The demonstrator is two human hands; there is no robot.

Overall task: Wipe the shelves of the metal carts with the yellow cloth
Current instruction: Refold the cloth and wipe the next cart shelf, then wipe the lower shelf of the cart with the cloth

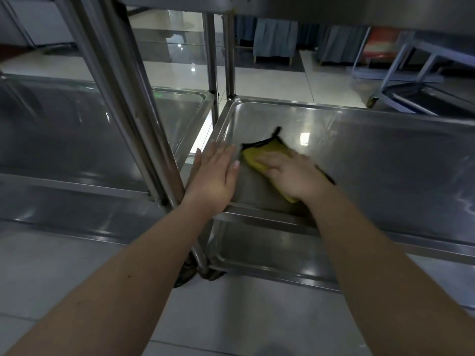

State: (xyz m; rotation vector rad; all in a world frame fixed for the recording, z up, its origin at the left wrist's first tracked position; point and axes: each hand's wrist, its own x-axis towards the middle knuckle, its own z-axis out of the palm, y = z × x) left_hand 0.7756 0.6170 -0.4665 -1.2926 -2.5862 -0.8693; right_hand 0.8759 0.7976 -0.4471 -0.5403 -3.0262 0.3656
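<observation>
Two steel carts stand side by side. On the right cart's middle shelf (359, 150) lies the yellow cloth (259, 155) with a black edge, near the shelf's front left corner. My right hand (290, 173) presses flat on the cloth and covers most of it. Just left of the cloth, my left hand (216, 173) rests flat with fingers together on the shelf's left rim and holds nothing. A lower shelf (270, 250) of the same cart shows beneath my arms.
The left cart's shelf (77, 140) and its slanted posts (133, 111) stand close to my left arm. The upper shelf (334, 9) hangs overhead. A third cart (416, 91) is at the back right. Draped tables (275, 42) stand far off on the tiled floor (77, 265).
</observation>
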